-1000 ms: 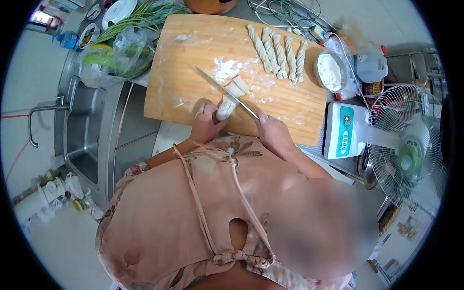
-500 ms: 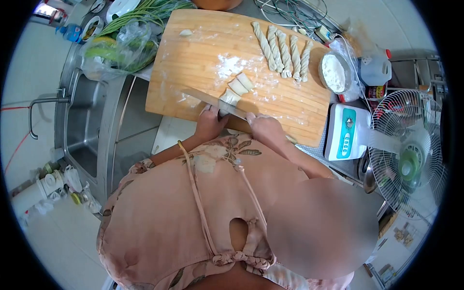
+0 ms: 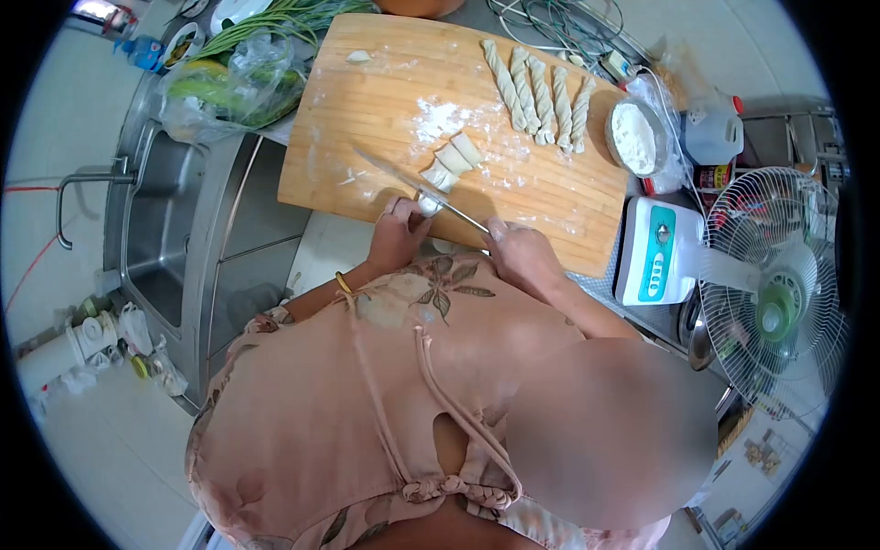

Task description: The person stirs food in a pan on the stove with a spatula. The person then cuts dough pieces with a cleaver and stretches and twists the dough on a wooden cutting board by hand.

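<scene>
My right hand (image 3: pixel 524 257) is closed around the handle of a long kitchen knife (image 3: pixel 392 170). Its blade slants up and left across a strip of dough near the front edge of the wooden board (image 3: pixel 568 211). Left of the handle, my left hand (image 3: pixel 396 236) has its fingertips closed on the near end of the dough (image 3: pixel 428 203). Just beyond the blade lie several cut dough pieces (image 3: pixel 453 159) in a row. Several twisted dough sticks (image 3: pixel 543 99) rest at the board's upper right, and a small dough scrap (image 3: pixel 358 57) sits at its far left.
A bowl of flour (image 3: pixel 634 137) stands at the board's right edge, near a white kitchen scale (image 3: pixel 656 252) and a fan (image 3: pixel 777 298). Bagged vegetables (image 3: pixel 234 92) lie at the upper left, above a steel sink (image 3: pixel 165 211). Loose flour (image 3: pixel 438 119) dusts the board.
The knife has tilted, its blade now looking narrower and its handle end shifted slightly right with my right hand. My left hand stays at the dough's near end, where more dough shows.
</scene>
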The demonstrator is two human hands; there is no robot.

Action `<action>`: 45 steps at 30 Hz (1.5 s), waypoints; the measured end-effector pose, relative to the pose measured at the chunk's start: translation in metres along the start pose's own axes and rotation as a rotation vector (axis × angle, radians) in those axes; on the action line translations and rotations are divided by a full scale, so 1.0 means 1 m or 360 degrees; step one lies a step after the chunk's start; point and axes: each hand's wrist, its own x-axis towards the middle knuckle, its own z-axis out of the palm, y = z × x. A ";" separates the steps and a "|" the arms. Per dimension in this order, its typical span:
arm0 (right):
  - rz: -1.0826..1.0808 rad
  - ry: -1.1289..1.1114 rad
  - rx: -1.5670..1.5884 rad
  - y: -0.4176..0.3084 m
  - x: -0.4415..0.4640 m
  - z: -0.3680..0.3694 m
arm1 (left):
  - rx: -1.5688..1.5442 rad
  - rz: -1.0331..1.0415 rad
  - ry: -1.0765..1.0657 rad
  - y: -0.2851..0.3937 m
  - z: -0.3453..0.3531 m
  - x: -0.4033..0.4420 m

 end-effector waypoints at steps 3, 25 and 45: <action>-0.0005 -0.0060 0.0005 -0.001 -0.002 -0.002 | 0.0094 0.0060 0.0029 0.000 0.000 0.000; 0.0330 0.0717 0.0196 0.044 -0.054 0.003 | 0.0355 0.0059 0.0539 -0.019 -0.087 0.115; 0.1132 0.0970 -0.0803 0.150 -0.170 0.069 | 0.0923 0.0290 0.0375 -0.021 -0.067 0.184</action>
